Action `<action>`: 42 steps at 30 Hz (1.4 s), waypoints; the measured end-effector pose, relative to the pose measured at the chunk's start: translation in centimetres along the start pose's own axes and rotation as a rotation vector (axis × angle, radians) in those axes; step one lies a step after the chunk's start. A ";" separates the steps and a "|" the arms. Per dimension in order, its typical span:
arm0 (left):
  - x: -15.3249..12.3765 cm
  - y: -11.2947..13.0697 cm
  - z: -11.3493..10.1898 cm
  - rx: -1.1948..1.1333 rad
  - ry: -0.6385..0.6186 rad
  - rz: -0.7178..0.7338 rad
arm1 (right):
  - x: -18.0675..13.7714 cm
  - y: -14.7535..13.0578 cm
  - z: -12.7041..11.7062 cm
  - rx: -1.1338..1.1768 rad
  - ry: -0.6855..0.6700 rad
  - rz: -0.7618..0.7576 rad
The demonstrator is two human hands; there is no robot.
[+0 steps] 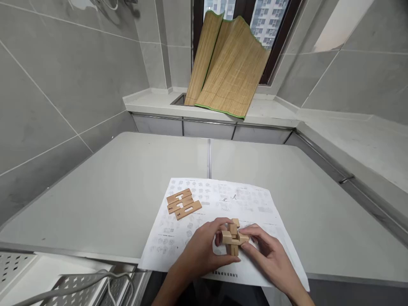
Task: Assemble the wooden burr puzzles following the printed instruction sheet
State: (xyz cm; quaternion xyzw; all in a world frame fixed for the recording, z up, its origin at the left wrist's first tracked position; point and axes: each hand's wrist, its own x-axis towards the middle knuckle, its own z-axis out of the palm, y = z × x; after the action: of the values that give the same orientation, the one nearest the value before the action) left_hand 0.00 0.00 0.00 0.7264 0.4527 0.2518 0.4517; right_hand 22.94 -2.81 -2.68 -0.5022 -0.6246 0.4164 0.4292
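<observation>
A partly assembled wooden puzzle (233,238) of interlocked notched bars is held upright over a printed instruction sheet (223,204). My left hand (200,253) grips its left side with curled fingers. From the right, my right hand (270,255) pinches the other side with fingertips and thumb. Three loose notched wooden bars (183,203) lie side by side on the sheet's upper left, apart from both hands.
The sheet lies on a grey table (127,182) with a centre seam. A rolled bamboo mat (228,63) leans against the window at the back counter. A perforated metal rack (73,284) with a cable sits at the lower left. Tiled walls enclose the left and right.
</observation>
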 end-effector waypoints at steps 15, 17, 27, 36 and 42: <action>-0.4 0.3 -0.1 0.005 0.006 -0.001 | 0.2 0.4 0.0 -0.029 -0.040 0.058; -0.3 0.3 -0.1 0.006 0.006 -0.008 | 0.2 0.3 0.1 -0.065 -0.021 0.073; -0.2 0.7 -0.3 -0.002 0.084 -0.047 | 0.3 -0.1 0.6 -0.107 0.134 0.093; -0.2 0.6 -0.2 -0.054 0.211 -0.091 | -0.3 -0.7 1.1 -0.412 0.092 -0.044; -0.3 0.2 -0.1 -0.053 0.216 -0.077 | -0.7 -1.3 0.7 -0.552 -0.005 -0.131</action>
State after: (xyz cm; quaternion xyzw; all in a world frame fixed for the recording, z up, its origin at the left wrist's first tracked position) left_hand -0.10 -0.23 0.24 0.6649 0.5194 0.3228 0.4289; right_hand 22.03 -3.73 -1.76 -0.5576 -0.7466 0.2032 0.3007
